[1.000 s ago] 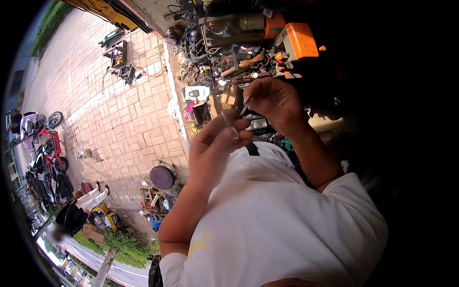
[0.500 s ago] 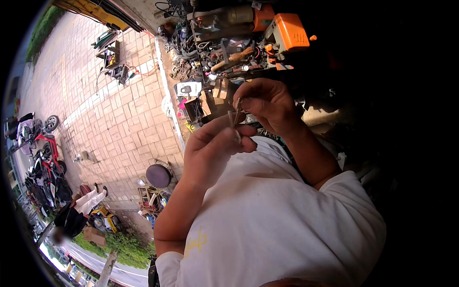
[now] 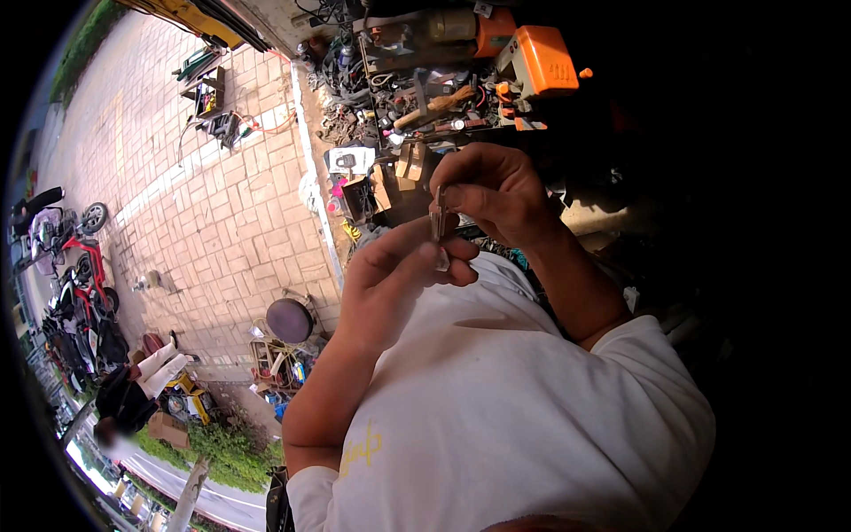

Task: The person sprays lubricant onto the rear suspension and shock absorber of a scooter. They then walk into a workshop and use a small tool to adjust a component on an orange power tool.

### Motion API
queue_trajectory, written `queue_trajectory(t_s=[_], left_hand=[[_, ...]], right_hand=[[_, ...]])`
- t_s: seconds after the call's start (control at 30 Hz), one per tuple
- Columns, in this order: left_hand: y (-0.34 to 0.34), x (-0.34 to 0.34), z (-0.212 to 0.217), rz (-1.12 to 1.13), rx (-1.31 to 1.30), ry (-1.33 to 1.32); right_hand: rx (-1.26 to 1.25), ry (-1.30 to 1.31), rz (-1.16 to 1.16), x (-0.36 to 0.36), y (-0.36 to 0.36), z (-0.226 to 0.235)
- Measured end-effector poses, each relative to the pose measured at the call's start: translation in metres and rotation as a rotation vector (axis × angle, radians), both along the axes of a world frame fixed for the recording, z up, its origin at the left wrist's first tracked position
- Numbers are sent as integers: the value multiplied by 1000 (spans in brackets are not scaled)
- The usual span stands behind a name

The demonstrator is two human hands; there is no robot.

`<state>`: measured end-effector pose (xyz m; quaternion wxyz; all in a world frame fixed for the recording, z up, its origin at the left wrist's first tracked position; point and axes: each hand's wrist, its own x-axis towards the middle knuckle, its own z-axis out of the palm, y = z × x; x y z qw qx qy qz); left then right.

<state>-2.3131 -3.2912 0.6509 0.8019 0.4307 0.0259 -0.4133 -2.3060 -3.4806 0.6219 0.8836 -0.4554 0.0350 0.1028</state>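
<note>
My L hand (image 3: 386,282) is up in front of my chest, thumb & fingertips pinched narrow on a small flat metal pc (image 3: 434,227), which stands approx upright w/ its lower end in the grip. My R hand (image 3: 502,197), to the right & a bit farther out, pinches a 2nd thin metal pc (image 3: 441,202) btwn thumb & index, pointing down twd my L fingers. The pcs sit side by side btwn my hands, overlapping in view; can't tell if they touch.

Just beyond: a small cardboard box (image 3: 410,162). Farther out, a brown brush (image 3: 456,99) lies on a heap of tools & parts, w/ an orange-topped machine (image 3: 548,64) to the right.

On the left, a round dark stool (image 3: 289,320) stands on brick paving (image 3: 222,222); toolbox (image 3: 208,92) far left. Red scooter (image 3: 93,257) well off left, & nearer, a person in dark top + pale trousers (image 3: 128,392).
</note>
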Motion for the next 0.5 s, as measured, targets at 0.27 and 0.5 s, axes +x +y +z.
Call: queue_trajectory(t_s=[0.27,0.5], left_hand=[[-3,-1,2,-15,24,6],[-8,-1,3,-16,24,16]], right_hand=[[-11,-15,12,-2,-3,0],[-26,14,2,-6,-7,1]])
